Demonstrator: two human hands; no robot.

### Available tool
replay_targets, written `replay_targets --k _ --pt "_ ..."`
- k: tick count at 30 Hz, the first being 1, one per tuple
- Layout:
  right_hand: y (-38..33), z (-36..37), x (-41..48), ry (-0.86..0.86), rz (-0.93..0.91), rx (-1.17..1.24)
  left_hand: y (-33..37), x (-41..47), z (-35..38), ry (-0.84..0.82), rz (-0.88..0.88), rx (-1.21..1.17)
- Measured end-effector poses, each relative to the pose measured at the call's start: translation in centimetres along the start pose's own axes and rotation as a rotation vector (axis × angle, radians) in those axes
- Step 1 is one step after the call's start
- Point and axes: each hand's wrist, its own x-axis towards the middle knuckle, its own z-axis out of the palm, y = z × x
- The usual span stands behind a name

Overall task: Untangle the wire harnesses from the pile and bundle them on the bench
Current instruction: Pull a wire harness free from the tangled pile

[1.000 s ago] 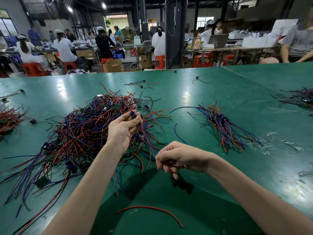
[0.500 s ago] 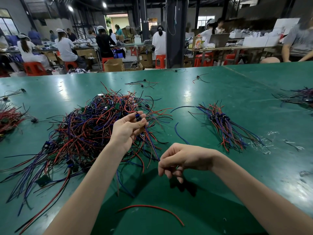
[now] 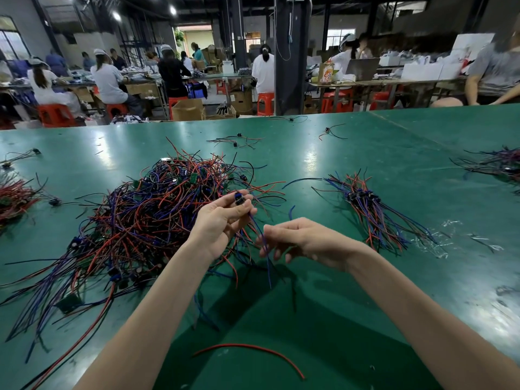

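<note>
A large tangled pile of red, blue and black wire harnesses (image 3: pixel 135 223) lies on the green bench (image 3: pixel 323 153), left of centre. My left hand (image 3: pixel 222 218) is raised at the pile's right edge and pinches one harness by its small dark connector (image 3: pixel 239 199). That harness's blue wires (image 3: pixel 266 254) hang down from the connector. My right hand (image 3: pixel 298 237) is just right of them, fingers loosely curled round the blue wires. A sorted bundle of harnesses (image 3: pixel 371 212) lies to the right, connectors together.
A loose red wire (image 3: pixel 253 353) lies near the front edge. More wire heaps sit at the far left (image 3: pixel 14 198) and far right (image 3: pixel 495 164). Stray harnesses (image 3: pixel 236 140) lie at the back. Clear plastic scraps (image 3: pixel 439 243) are beside the bundle. People work at benches behind.
My left hand has lifted the connector a little higher, drawing its blue wires out of the pile. My right hand has opened somewhat and moved up to the hanging wires.
</note>
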Motion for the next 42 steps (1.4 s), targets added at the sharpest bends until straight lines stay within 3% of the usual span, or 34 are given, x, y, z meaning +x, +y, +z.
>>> replay_targets --k 3,12,20,22,27,33,38,42 --pt "0.3 0.4 0.7 0.157 -0.079 0.105 -1.0 -0.4 0.8 -0.038 -0.011 0.021" --pt "0.0 0.5 0.8 0.361 -0.161 0.196 -2.1 -0.8 1.2 -0.136 0.058 0.145" --pt "-4.3 -8.3 0.0 0.721 -0.301 0.148 -2.0 -1.0 1.3 -0.242 -0.103 0.234" --pt "-4.4 -11.2 0.0 0.810 -0.234 0.122 -1.9 -1.0 1.3 -0.244 -0.120 0.249" --pt "0.2 -15.6 -0.1 0.839 0.237 0.127 -1.8 -1.2 1.2 -0.230 -0.139 0.305" --pt "4.8 -15.7 -0.7 0.926 0.409 -0.028 -1.9 -1.3 1.4 -0.229 -0.147 0.357" --pt "2.3 -14.6 -0.4 0.824 0.232 0.148 -1.9 -1.3 1.3 -0.226 -0.151 0.365" --pt "-1.4 -15.8 0.4 0.862 -0.008 0.224 -1.7 -1.4 1.2 -0.227 -0.153 0.362"
